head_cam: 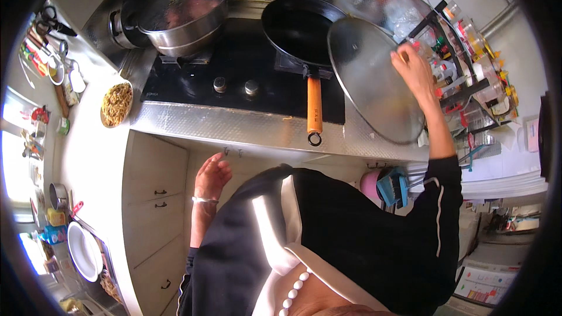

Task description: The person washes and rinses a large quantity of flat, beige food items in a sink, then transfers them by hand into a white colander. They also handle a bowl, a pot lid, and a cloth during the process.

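My right hand (412, 68) is closed at the upper right of a large glass lid (373, 83), seemingly around its knob, which the fingers mostly hide. The lid tilts, with its rim beside a black frying pan (298, 30). That pan rests on the right burner, its wooden handle (314, 105) pointing towards me and past the edge of the black gas cooktop (184, 85). Holding nothing, my left hand (214, 177) hangs in front of the counter edge with loosely curled fingers. On the left burner stands a covered stainless steel pot (184, 37), with something reddish showing through its glass lid.
A bowl of noodle-like strips (117, 103) sits on the left counter. Behind my right hand, a black rack (456, 61) holds several bottles and jars. A white basin (84, 252) lies lower left. Blue and pink plastic items (392, 186) are below the counter on the right.
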Tool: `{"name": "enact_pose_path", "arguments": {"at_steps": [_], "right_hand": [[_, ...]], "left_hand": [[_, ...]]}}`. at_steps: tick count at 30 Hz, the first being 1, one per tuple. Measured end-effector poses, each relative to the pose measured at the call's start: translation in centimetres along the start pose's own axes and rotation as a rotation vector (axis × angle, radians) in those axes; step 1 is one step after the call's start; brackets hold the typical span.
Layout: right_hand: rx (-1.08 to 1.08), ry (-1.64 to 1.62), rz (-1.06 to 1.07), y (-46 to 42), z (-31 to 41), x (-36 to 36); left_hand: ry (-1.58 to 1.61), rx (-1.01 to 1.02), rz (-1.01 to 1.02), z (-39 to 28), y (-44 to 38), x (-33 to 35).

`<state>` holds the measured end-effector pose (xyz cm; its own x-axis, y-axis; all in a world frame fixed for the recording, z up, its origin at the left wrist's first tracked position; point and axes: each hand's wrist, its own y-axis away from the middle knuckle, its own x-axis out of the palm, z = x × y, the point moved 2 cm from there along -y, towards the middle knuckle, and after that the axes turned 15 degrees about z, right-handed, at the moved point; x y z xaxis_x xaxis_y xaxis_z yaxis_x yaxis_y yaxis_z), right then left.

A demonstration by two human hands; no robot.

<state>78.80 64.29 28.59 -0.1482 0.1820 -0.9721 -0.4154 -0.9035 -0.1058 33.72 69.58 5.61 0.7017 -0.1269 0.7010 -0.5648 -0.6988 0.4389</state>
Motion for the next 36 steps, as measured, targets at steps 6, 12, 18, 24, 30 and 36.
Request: {"name": "enact_pose_path", "arguments": {"at_steps": [6, 12, 18, 24, 30, 36], "right_hand": [[-0.088, 0.176, 0.099, -12.4, 4.5, 3.1], [-0.117, 0.248, 0.162, -19.4, 7.8, 7.9], [-0.116, 0.203, 0.200, -21.8, 7.5, 10.8], [-0.155, 0.170, 0.187, -22.4, 6.6, 11.7], [-0.199, 0.228, 0.077, -21.9, 4.9, 8.8], [-0.031, -0.131, 0.073, -10.6, 6.8, 2.3]], "left_hand": [[0.063, 0.122, -0.141, 0.4, 3.7, -3.0], [0.155, 0.231, -0.302, 2.8, 8.4, -6.5], [0.267, 0.331, -0.477, 4.4, 11.1, -6.3], [0.263, 0.297, -0.439, 4.0, 9.7, -5.8], [0.184, 0.177, -0.331, 2.6, 7.2, -5.9], [0.114, 0.030, -0.201, 1.4, 4.5, -7.1]]}}
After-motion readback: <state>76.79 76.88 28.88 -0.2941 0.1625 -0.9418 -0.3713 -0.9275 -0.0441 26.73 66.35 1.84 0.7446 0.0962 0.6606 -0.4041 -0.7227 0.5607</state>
